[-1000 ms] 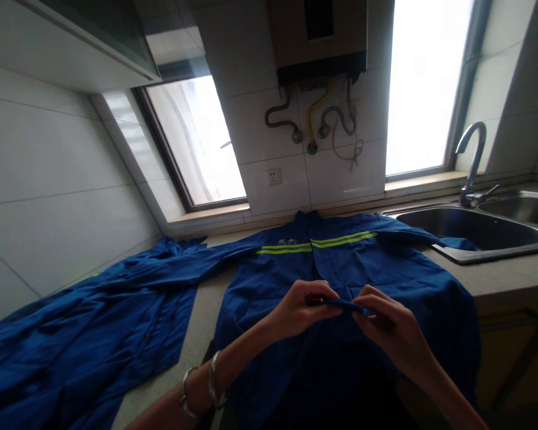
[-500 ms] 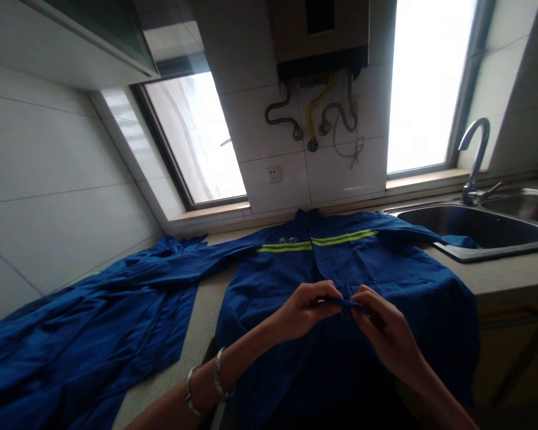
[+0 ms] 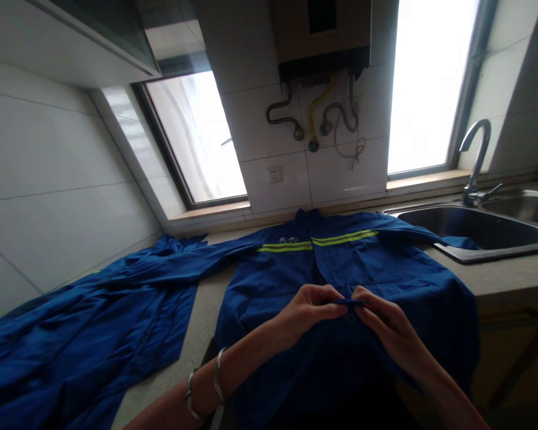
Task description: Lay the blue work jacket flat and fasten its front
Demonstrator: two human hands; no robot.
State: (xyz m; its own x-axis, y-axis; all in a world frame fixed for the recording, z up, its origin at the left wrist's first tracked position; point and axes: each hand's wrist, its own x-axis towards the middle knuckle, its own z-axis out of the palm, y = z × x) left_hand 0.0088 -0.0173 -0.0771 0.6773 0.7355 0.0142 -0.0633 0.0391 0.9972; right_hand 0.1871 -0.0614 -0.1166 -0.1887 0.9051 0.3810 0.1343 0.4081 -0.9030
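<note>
A blue work jacket [image 3: 287,269] with yellow-green stripes across the chest lies spread over the counter, collar toward the wall, its lower part hanging over the front edge. My left hand [image 3: 311,307] pinches the jacket's front edge between thumb and fingers. Close beside it, my right hand [image 3: 383,313] grips the same raised strip of cloth from the other side. The fold between the fingertips is lifted a little above the rest of the jacket. Any small fastener inside the fingers is too hidden to make out. Two silver bangles circle my left wrist.
Another blue garment [image 3: 94,322] lies heaped on the counter [image 3: 190,340] to the left. At the right is a steel sink [image 3: 464,254] with a tap [image 3: 477,155]; one jacket sleeve reaches its rim. A boiler [image 3: 323,36] with pipes hangs on the tiled wall.
Both hands have stayed nearly in place, with small shifts of the fingers. The pinched strip of cloth now sits flatter between them.
</note>
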